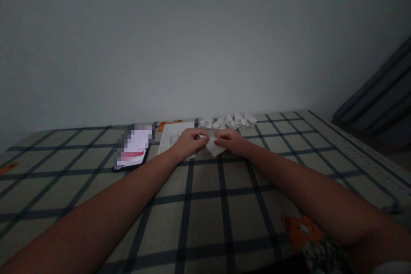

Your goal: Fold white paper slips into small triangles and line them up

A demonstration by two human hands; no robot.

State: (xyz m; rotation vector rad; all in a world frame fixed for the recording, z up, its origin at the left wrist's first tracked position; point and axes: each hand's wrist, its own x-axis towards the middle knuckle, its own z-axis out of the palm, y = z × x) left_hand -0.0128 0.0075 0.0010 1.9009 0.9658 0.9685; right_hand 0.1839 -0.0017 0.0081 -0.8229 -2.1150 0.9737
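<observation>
A small white paper [214, 148] is over the checked cloth [205, 222], pinched at one side by the left hand [190, 143] and at the other by the right hand [233, 141]. A row of folded papers [240, 120] sits beyond, a printed sheet [177, 129] and a phone [135, 147] to its left

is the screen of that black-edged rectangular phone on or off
On: the black-edged rectangular phone glows whitish, with some red near its lower end; pixelation hides the details.
</observation>
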